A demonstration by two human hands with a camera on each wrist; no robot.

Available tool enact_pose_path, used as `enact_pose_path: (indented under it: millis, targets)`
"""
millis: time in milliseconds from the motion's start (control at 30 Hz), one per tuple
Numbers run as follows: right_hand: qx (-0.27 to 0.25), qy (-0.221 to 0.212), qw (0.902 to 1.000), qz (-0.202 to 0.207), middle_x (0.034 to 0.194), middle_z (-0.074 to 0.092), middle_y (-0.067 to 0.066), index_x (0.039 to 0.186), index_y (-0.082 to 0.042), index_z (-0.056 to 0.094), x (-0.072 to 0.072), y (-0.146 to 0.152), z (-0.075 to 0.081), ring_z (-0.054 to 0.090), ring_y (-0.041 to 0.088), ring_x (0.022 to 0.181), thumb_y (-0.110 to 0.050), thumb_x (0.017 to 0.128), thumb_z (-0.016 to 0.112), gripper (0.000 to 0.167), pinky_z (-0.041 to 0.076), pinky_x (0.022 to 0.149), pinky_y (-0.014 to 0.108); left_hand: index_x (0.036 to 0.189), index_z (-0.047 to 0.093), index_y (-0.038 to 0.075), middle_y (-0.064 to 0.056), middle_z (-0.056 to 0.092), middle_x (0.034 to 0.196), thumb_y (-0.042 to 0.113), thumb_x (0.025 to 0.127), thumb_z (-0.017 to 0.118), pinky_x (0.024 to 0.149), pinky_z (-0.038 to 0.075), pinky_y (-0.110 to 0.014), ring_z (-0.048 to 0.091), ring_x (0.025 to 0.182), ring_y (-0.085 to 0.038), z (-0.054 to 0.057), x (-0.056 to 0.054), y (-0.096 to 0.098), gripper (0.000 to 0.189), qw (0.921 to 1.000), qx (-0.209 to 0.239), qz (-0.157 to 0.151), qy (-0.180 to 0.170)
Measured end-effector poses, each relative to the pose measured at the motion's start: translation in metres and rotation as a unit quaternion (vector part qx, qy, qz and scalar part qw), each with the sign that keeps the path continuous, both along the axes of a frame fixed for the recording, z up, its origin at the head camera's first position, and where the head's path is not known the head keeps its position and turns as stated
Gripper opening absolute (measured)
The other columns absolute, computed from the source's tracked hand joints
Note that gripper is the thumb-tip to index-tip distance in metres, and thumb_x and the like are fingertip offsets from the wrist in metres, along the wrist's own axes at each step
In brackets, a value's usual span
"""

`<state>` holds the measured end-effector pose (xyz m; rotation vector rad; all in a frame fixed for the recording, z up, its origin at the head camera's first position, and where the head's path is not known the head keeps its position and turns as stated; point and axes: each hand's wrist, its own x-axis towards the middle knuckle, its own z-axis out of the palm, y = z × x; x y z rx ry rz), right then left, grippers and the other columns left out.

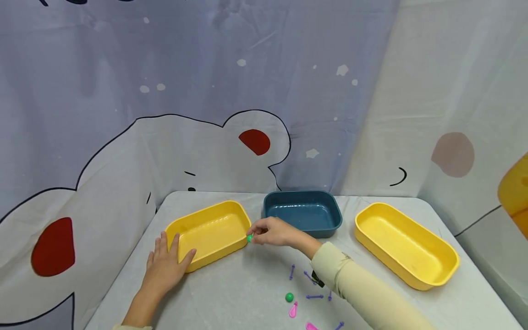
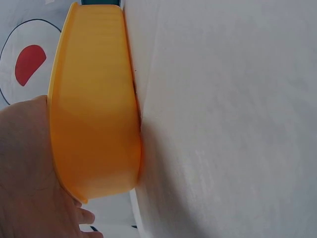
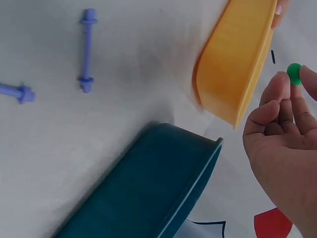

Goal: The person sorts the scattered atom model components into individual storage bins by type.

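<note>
We face a wrinkled, blue-grey and white fabric backdrop [image 1: 198, 68] printed with cartoon figures. Below it, we see a pale, round-cornered tabletop [image 1: 231, 293].

the left hand [image 2: 25, 168] rests against the rim of a yellow tray [image 2: 94, 99], its outer wall facing the pale surface [image 2: 237, 119]. a dark teal container [image 2: 100, 2] peeks in up top; a red patch [image 2: 30, 64] marks the backdrop [image 2: 11, 69].
</note>
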<state>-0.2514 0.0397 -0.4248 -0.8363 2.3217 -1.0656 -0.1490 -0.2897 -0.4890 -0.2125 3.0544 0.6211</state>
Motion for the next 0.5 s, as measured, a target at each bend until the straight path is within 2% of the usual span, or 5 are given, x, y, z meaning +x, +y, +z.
enact_pose_path:
  millis: [233, 500]
  targets:
    - [-0.002, -0.013, 0.9998, -0.016, 0.093, 0.072, 0.01, 0.108, -0.022, 0.074, -0.007, -0.011, 0.003, 0.063, 0.025, 0.087, -0.025, 0.098, 0.069, 0.012, 0.05, 0.073, 0.029, 0.159, 0.015, -0.004, -0.037, -0.007, 0.162, 0.073, 0.098, 0.036, 0.114, 0.005, -0.076, -0.001, 0.148, -0.058, 0.001, 0.0, 0.0, 0.101, 1.0, 0.002, 0.001, -0.005]
    - [-0.007, -0.007, 0.9992, -0.038, 0.085, 0.07, -0.003, 0.11, -0.022, 0.074, -0.017, -0.018, 0.005, 0.065, 0.038, 0.096, -0.027, 0.098, 0.068, 0.015, 0.05, 0.073, 0.03, 0.159, 0.016, -0.005, -0.038, -0.006, 0.162, 0.07, 0.099, 0.038, 0.113, 0.005, -0.076, -0.001, 0.148, -0.058, 0.003, 0.001, 0.002, 0.098, 1.0, 0.004, 0.0, -0.003]
